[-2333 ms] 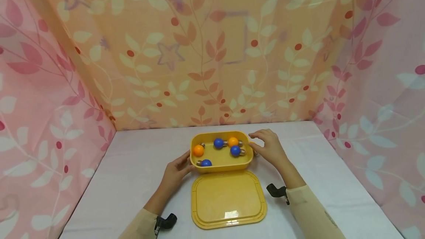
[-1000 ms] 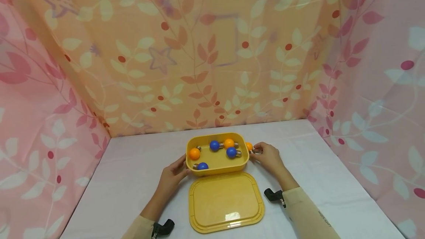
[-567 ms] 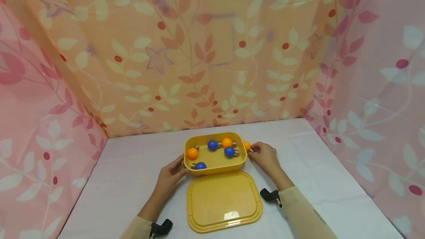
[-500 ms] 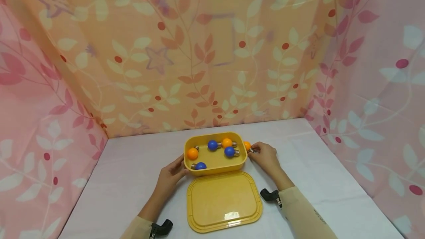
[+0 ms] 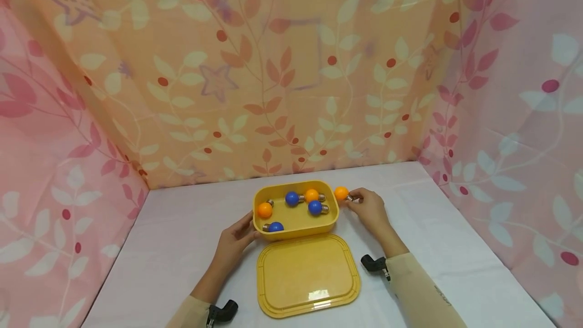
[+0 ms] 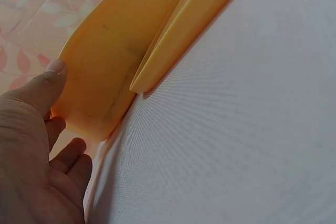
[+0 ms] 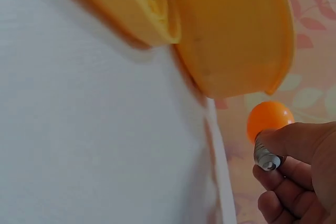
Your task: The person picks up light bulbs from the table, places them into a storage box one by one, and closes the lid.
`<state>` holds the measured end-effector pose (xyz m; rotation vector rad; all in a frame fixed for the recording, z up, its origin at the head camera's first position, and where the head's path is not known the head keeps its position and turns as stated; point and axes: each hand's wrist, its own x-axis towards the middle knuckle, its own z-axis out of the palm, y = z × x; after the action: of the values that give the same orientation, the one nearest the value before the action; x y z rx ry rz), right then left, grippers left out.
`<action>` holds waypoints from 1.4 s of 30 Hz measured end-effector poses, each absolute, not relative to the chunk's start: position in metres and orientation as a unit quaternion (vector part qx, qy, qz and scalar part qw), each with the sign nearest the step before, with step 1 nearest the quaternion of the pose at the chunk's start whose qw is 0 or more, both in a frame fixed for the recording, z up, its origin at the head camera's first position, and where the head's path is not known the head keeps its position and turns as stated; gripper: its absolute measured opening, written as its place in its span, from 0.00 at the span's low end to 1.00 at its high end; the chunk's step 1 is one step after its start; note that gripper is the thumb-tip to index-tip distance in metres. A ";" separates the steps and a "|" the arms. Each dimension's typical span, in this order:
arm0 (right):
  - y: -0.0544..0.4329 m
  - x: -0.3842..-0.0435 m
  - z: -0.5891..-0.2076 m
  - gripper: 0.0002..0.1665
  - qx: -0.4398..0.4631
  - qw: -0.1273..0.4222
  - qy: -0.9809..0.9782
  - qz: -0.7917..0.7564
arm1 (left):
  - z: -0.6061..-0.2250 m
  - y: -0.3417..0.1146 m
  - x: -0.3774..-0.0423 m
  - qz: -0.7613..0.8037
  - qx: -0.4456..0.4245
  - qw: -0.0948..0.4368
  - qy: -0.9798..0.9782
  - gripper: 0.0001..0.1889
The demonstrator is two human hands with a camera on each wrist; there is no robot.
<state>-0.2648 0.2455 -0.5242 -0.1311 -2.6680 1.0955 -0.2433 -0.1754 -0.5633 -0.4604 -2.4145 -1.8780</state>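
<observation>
In the head view my right hand (image 5: 370,209) pinches an orange light bulb (image 5: 341,193) by its metal screw base, just off the right end of the yellow box (image 5: 296,233). The right wrist view shows my thumb and fingers on the base of the bulb (image 7: 269,119), its round orange end pointing away. My left hand (image 5: 231,242) touches the box's left end, thumb toward the front corner; in the left wrist view the thumb lies against the wall and the other fingers bend loosely. Inside the box lie several orange and blue bulbs, including a blue bulb (image 5: 315,207).
The yellow lid (image 5: 308,276) lies flat right in front of the box. White cloth (image 5: 182,221) covers the table. Patterned curtains (image 5: 291,90) rise behind the table and on both sides. Each wrist wears a black camera mount.
My right hand has taken hold of the orange bulb beside the box and raised it a little. My left hand stays at the box. The head view has shifted slightly.
</observation>
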 end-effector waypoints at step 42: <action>0.174 -0.328 -0.387 0.11 0.294 -0.040 -0.939 0.175 | -0.562 -0.178 -0.243 -0.605 -0.150 0.017 -0.782 0.35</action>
<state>-0.3282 0.1741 -0.3865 0.9464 -3.0274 0.5640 -0.2434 -0.1775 -0.5621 -0.4666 -2.4292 -1.8811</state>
